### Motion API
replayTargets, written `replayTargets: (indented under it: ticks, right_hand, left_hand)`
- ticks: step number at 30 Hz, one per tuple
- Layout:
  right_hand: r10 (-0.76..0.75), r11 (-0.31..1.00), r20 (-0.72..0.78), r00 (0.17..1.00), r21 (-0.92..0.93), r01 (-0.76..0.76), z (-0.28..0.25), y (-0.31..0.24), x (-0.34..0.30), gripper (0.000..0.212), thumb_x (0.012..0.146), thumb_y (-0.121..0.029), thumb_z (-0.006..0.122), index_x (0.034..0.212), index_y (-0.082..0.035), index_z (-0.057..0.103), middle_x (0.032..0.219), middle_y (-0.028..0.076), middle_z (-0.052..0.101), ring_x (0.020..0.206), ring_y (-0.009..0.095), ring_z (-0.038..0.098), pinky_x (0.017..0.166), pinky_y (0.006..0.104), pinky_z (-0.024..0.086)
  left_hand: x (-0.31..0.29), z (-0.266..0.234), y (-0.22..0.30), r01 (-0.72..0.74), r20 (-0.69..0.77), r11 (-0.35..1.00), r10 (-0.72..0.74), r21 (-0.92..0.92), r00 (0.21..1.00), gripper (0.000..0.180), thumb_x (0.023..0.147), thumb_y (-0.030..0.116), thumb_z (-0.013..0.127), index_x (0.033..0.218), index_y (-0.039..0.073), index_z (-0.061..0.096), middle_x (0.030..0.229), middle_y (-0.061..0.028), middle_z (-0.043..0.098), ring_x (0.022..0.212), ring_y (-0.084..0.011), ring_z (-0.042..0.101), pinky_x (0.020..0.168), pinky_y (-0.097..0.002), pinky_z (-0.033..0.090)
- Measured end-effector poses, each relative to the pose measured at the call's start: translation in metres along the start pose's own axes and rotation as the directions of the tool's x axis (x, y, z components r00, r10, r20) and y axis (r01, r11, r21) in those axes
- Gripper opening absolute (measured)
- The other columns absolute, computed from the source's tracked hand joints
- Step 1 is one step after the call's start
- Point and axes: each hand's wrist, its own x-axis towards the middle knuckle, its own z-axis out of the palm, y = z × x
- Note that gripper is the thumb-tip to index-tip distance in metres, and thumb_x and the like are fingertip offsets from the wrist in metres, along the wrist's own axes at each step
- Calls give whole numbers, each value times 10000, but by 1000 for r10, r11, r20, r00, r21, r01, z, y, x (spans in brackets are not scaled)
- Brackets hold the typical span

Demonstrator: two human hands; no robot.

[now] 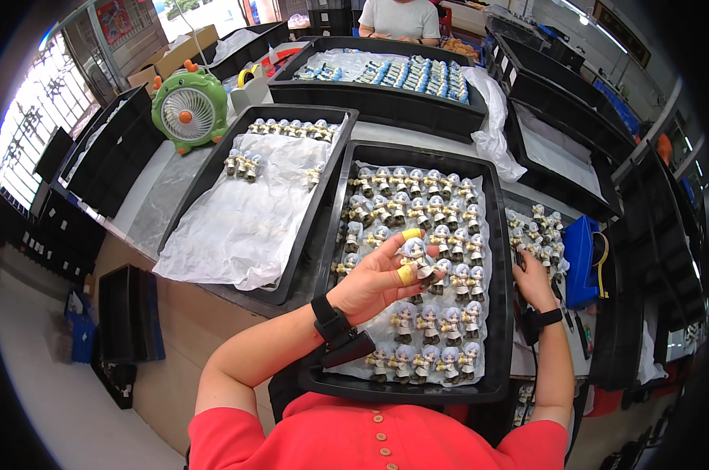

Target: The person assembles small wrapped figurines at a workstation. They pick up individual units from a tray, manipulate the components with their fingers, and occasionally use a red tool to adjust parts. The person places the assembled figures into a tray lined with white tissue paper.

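Observation:
My left hand (376, 280) pinches a small chibi figurine (417, 258) with pale grey hair and a white outfit, held between thumb and fingers. Yellow tape wraps a fingertip and the thumb. Below it, a black tray (417, 391) lined with white sheet carries rows of matching figurines (428, 323). To the right of that tray, my right hand (535, 283) is curled on the table; its fingertips close around something dark that I cannot make out. Just beyond it lies a loose heap of similar figurines (536, 231).
A second lined tray (347, 124) at left holds a few figurines. Behind stands a tray of blue-and-white pieces (417, 76). A green fan (188, 108) is at far left, a blue tape dispenser (580, 262) at right. Another person (400, 19) sits across.

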Motion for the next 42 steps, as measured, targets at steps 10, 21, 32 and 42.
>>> replayTargets:
  ticks: [10, 21, 32, 42]
  right_hand:
    - [-265, 953, -284, 922, 67, 295, -60, -92, -18, 260, 859, -101, 559, 1096, -9, 612, 803, 127, 640, 705, 251, 618, 679, 322, 483]
    - [-916, 391, -64, 396, -357, 848, 5, -179, -49, 354, 732, -226, 711, 1058, -104, 650, 1127, 54, 547, 1063, 234, 504, 876, 403, 388]
    - [-753, 604, -362, 550, -48, 796, -32, -161, -43, 112, 802, -87, 659, 906, -46, 649, 905, 71, 636, 852, 248, 588, 749, 337, 451]
    - [-118, 955, -441, 890, 195, 224, -75, -20, 1, 137, 868, -138, 615, 863, -1, 619, 695, 37, 607, 629, 51, 530, 581, 221, 424]
  left_hand:
    - [0, 2, 0, 1, 9, 1000, -1, -1, 1000, 584, 898, 93, 588, 1396, 175, 294, 1358, -92, 438, 1199, -278, 508, 960, -344, 451]
    - [-3, -8, -3, 14, -18, 997, -12, 79, 1000, 591, 911, 147, 586, 1420, 157, 284, 1196, -29, 529, 1065, -149, 562, 921, -339, 459]
    - [-7, 0, 2, 2, -15, 995, -1, 104, 1000, 630, 907, 155, 589, 1438, 190, 252, 1352, -67, 456, 1161, -219, 527, 937, -358, 437]
    - [-4, 8, 3, 11, -2, 994, -11, 108, 1000, 605, 896, 101, 589, 1419, 168, 291, 1355, -76, 445, 1157, -266, 537, 933, -349, 464]
